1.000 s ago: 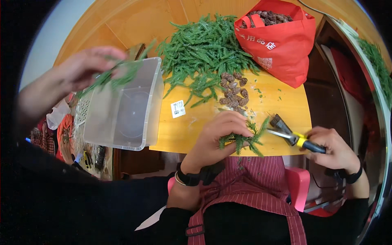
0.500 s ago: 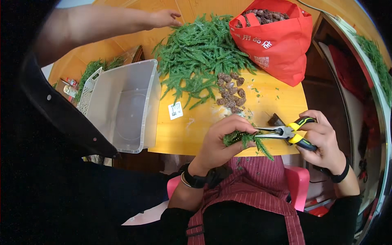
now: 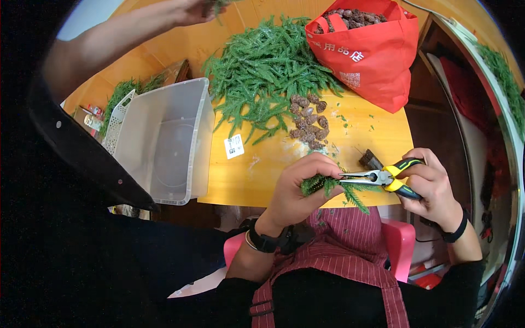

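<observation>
At table edge, feathery sprig, tapered pliers

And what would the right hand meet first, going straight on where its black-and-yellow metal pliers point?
Probably the green needled sprig or the left hand pinching it: the pliers end right there, though depth is unclear.

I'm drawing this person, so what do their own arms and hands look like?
The left hand and right hand wear no gloves. The black sleeves stop well before the wrists. The left wrist has a wide black strap and a thin, pale bracelet; the right wrist has a black band.
</observation>
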`<action>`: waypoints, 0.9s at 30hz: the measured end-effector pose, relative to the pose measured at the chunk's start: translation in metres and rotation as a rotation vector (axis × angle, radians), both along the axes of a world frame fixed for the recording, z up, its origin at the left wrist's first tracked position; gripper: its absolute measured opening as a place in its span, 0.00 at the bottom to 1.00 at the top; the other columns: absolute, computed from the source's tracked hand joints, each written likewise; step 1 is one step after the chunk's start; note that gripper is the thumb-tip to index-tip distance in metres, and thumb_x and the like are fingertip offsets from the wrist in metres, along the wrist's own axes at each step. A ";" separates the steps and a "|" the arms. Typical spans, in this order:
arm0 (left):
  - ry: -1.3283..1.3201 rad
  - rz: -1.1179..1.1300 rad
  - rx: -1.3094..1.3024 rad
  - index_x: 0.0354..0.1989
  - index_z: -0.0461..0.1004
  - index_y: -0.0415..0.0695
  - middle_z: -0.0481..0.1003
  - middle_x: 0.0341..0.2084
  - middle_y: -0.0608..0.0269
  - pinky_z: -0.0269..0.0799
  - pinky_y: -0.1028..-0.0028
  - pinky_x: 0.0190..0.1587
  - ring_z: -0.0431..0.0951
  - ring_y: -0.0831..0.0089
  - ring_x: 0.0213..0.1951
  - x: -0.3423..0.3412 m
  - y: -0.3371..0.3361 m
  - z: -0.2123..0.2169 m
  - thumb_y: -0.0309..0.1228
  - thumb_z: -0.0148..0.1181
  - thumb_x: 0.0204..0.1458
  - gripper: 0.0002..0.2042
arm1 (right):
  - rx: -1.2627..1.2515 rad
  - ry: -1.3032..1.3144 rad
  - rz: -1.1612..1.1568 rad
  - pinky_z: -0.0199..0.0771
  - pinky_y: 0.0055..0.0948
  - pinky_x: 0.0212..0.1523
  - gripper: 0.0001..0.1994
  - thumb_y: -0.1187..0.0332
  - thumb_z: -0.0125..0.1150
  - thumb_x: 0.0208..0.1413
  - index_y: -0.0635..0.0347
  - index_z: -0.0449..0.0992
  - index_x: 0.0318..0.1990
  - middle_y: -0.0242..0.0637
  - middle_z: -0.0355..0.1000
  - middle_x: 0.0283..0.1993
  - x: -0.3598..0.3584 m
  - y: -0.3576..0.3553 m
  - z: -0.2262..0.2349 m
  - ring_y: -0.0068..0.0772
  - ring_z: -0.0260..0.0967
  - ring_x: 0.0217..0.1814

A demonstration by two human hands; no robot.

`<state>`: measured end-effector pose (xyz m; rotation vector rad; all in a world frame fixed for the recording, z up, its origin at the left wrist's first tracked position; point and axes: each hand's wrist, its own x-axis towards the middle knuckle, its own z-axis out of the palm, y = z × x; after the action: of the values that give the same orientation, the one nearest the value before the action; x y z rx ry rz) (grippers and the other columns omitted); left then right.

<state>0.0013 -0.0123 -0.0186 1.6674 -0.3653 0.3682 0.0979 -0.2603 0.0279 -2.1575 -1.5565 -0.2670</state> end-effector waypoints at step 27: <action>0.039 0.070 -0.166 0.29 0.74 0.36 0.73 0.29 0.57 0.66 0.74 0.39 0.72 0.69 0.34 -0.002 -0.011 -0.007 0.19 0.63 0.39 0.07 | 0.024 -0.099 0.062 0.67 0.36 0.30 0.21 0.56 0.67 0.38 0.60 0.62 0.13 0.37 0.57 0.14 0.002 -0.002 -0.005 0.43 0.62 0.23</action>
<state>-0.0002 -0.0232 -0.0259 1.5252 -0.2413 0.4063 0.1002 -0.2624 0.0232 -2.1023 -1.6627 -0.3759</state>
